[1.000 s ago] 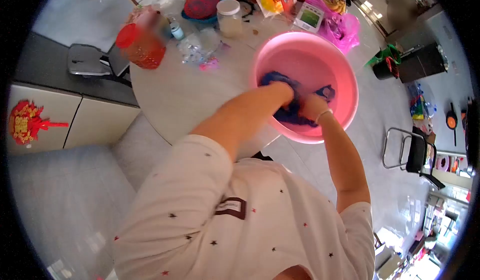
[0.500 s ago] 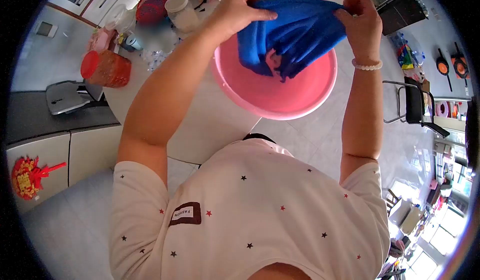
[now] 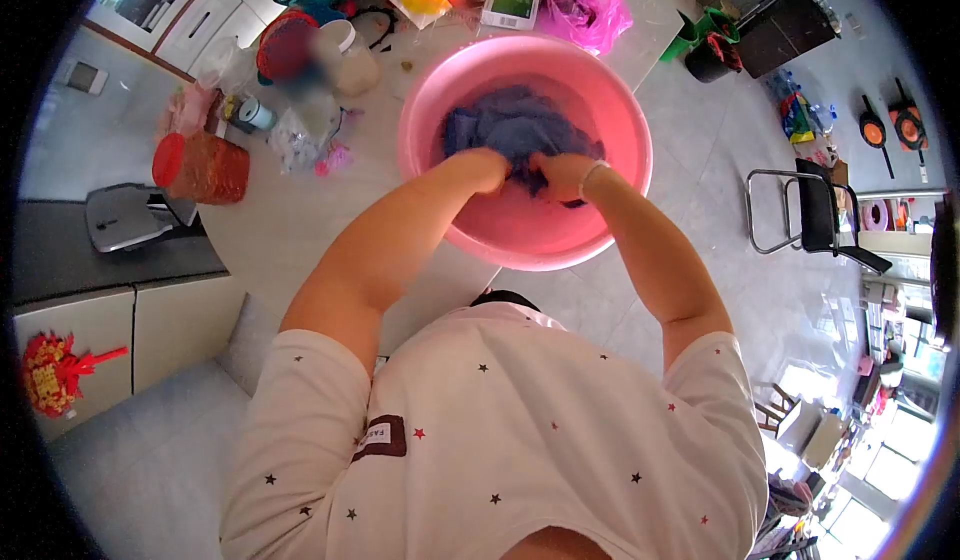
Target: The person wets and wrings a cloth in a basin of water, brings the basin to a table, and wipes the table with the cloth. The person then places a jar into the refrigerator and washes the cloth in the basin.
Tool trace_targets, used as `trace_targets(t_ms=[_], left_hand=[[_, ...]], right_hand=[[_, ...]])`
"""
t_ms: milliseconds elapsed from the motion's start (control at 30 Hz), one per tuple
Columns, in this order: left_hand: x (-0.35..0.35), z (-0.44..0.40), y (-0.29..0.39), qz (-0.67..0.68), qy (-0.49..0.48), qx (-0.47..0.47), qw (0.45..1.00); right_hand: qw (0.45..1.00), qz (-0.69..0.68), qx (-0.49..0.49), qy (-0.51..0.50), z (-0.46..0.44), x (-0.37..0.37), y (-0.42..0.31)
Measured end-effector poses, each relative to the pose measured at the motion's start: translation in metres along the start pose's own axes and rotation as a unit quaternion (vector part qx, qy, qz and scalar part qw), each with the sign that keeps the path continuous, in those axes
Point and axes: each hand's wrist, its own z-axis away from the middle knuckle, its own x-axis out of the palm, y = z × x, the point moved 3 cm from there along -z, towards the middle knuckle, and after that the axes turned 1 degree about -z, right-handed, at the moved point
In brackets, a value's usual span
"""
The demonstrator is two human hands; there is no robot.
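The head view shows a pink basin (image 3: 628, 210) on a pale surface (image 3: 275, 230), close in front of the person, with its right-hand side appearing to reach out past the surface's edge. That spot seems chosen for reach — both arms come down over the near rim without stretching. Wrinkled, dark blue cloth (image 3: 515, 120) lies inside the basin, bunched loosely and apparently wet; how deep any water is, I cannot tell.

The left hand (image 3: 482, 171) is at the cloth's near edge, its fingers bent down and seemingly closed on a fold. The right hand (image 3: 565, 175), wearing a pale bracelet (image 3: 593, 180), is just beside it, fingers likewise curled into the fabric; the tips of both are hidden. Holding so close together probably keeps one small section pinched between the hands while the rest spreads beyond them.

The cloth's long axis runs crosswise, left to right, with the right end sloping a little toward the person. It has no clear front — crumpled like this, I cannot tell which end is which.

Past the basin's far rim sit a pink bag (image 3: 592, 12) and a green-and-white packet (image 3: 511, 2); a white-lidded jar (image 3: 352, 65) stands to the left, apart from the basin.
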Motion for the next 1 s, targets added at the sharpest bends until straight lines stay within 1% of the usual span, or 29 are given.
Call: trace_targets(t_ms=[67,100,167,200,267,300,333,367,400,433,467,500,567,600,667,700,767,800,833,867,933,967,1000], left_hand=[[0.021,-0.005,-0.001,-0.050,-0.102,0.010,0.994],[0.029,-0.009,0.000,-0.068,-0.135,0.039,0.988],[0.034,-0.005,0.008,-0.107,-0.199,0.096,0.969],[0.034,-0.005,0.009,-0.121,-0.193,0.085,0.970],[0.005,0.025,0.024,-0.150,-0.174,0.062,0.971],[-0.016,0.041,0.032,-0.079,-0.094,0.078,0.989],[-0.037,0.059,0.038,-0.006,-0.015,0.094,0.995],[-0.047,0.069,0.041,0.069,0.063,0.108,0.990],[-0.049,0.066,0.041,0.194,0.107,0.169,0.960],[-0.052,0.060,0.038,0.314,0.149,0.225,0.910],[-0.058,0.061,0.037,0.427,0.188,0.276,0.841],[-0.059,0.060,0.038,0.499,0.189,0.277,0.799],[-0.074,0.064,0.046,0.630,0.189,0.275,0.701],[-0.074,0.062,0.045,0.593,0.220,0.257,0.731],[-0.068,0.052,0.040,0.515,0.281,0.218,0.780],[-0.057,0.033,0.033,0.572,0.257,0.228,0.745],[-0.051,0.026,0.032,0.659,0.290,0.150,0.677],[-0.049,0.025,0.031,0.697,0.303,0.111,0.640],[-0.054,0.037,0.033,0.709,0.239,0.055,0.661],[-0.058,0.042,0.035,0.632,0.307,0.078,0.707],[-0.062,0.052,0.043,0.454,0.429,0.119,0.772],[-0.074,0.072,0.057,0.520,0.273,0.089,0.805],[-0.070,0.073,0.064,0.451,0.333,0.142,0.816]], right_hand=[[0.998,0.002,-0.025,-0.051,-0.016,0.027,0.004],[0.989,0.051,-0.070,-0.122,-0.020,0.034,0.001],[0.942,0.147,-0.156,-0.258,-0.014,0.041,-0.018],[0.948,0.149,-0.156,-0.234,-0.010,0.041,-0.022],[0.957,0.159,-0.154,-0.185,-0.004,0.037,-0.028],[0.973,0.143,-0.143,-0.111,0.002,0.020,-0.032],[0.983,0.125,-0.132,-0.038,0.017,-0.007,-0.038],[0.986,0.105,-0.122,0.034,0.031,-0.029,-0.043],[0.974,0.009,-0.168,0.150,0.045,-0.049,-0.041],[0.938,-0.089,-0.209,0.262,0.059,-0.066,-0.036],[0.898,-0.187,-0.225,0.330,0.071,-0.080,-0.033],[0.843,-0.282,-0.236,0.394,0.083,-0.093,-0.031],[0.740,-0.447,-0.214,0.455,0.106,-0.115,-0.037],[0.656,-0.509,-0.241,0.502,0.117,-0.121,-0.040],[0.449,-0.634,-0.273,0.568,0.126,-0.123,-0.033],[0.393,-0.675,-0.261,0.567,0.126,-0.119,-0.026],[0.273,-0.746,-0.235,0.560,0.123,-0.104,0.000],[0.277,-0.776,-0.154,0.546,0.112,-0.085,0.018],[0.279,-0.800,-0.071,0.527,0.097,-0.056,0.039],[0.281,-0.817,0.013,0.503,0.085,-0.034,0.052],[0.350,-0.858,0.158,0.343,0.066,0.000,0.035],[0.347,-0.900,0.138,0.225,0.057,0.013,0.021],[0.338,-0.928,0.117,0.104,0.050,0.023,0.006]])
